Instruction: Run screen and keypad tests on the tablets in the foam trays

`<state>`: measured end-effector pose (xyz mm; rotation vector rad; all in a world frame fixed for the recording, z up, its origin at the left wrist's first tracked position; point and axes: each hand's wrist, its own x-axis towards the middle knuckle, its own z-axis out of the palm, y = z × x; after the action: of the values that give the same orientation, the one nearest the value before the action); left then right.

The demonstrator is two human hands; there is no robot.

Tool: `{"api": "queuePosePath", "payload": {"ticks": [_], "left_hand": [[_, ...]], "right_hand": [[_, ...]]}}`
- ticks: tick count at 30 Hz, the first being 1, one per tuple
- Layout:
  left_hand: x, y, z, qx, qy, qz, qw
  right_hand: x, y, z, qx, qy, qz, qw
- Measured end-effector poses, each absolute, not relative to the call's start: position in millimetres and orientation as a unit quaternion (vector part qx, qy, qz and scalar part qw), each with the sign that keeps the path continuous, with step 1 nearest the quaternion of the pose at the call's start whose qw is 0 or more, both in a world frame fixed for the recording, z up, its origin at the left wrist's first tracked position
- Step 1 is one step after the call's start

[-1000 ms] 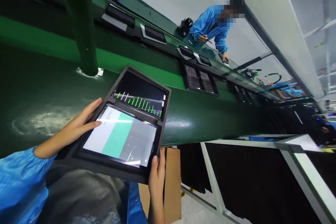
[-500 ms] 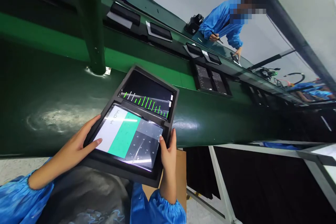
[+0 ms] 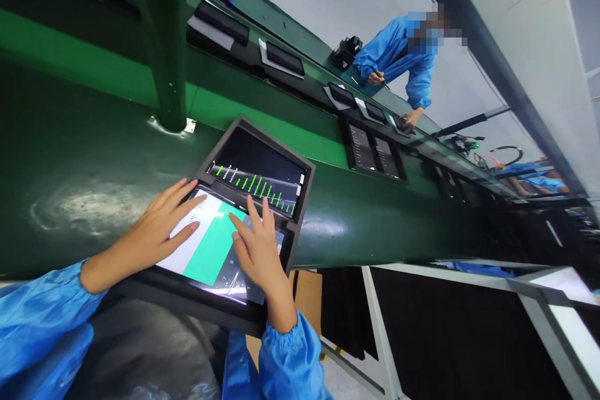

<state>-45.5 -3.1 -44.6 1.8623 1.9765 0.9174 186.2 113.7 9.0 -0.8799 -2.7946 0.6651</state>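
spreading its fingers over the lit tablet (image 3: pixel 210 247), the person's right hand (image 3: pixel 260 244) lies across the grey keypad and the green band; whether the fingertips press the glass cannot be told. the left hand (image 3: pixel 164 225) is open too, fingers splayed and thumb apart, at the white left part of the same screen. the lit tablet sits in the nearer compartment of a black tray (image 3: pixel 201 307), and a dark screen (image 3: pixel 260 165) with green lines of text fills the farther one. the tray is tilted in view, its near end reaching past the front edge of the green worktop (image 3: pixel 370 212). a green post (image 3: pixel 162 44) stands beyond the left hand. farther off, a co-worker (image 3: pixel 394 56) in blue sleeves holds a thin tool in one hand. a cardboard box (image 3: pixel 308 300) shows below the right side of the tray.
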Motion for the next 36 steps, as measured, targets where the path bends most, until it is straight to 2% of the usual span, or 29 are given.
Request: {"api": "queuePosePath", "payload": {"ticks": [4,10,12,19,26,33,36], "left_hand": [[-45,-25,-42,0.563,0.718,0.351,0.21],[-36,-80,-52,0.409,0.732,0.418,0.349],[-31,-92,-59,0.383,0.733,0.429,0.364],[-21,-94,-65,0.366,0.738,0.454,0.34],[-20,-91,-68,0.357,0.733,0.471,0.337],[-22,-91,-73,0.358,0.727,0.478,0.338],[-22,-91,-74,0.368,0.727,0.477,0.33]], "right_hand": [[171,122,7,-0.271,-0.934,0.229,0.043],[202,124,1,-0.381,-0.87,0.246,0.194],[213,120,-1,-0.396,-0.859,0.25,0.206],[217,108,-1,-0.377,-0.879,0.252,0.147],[190,111,7,-0.316,-0.917,0.239,0.047],[188,110,10,-0.3,-0.922,0.236,0.061],[190,105,12,-0.28,-0.927,0.247,0.035]]}}
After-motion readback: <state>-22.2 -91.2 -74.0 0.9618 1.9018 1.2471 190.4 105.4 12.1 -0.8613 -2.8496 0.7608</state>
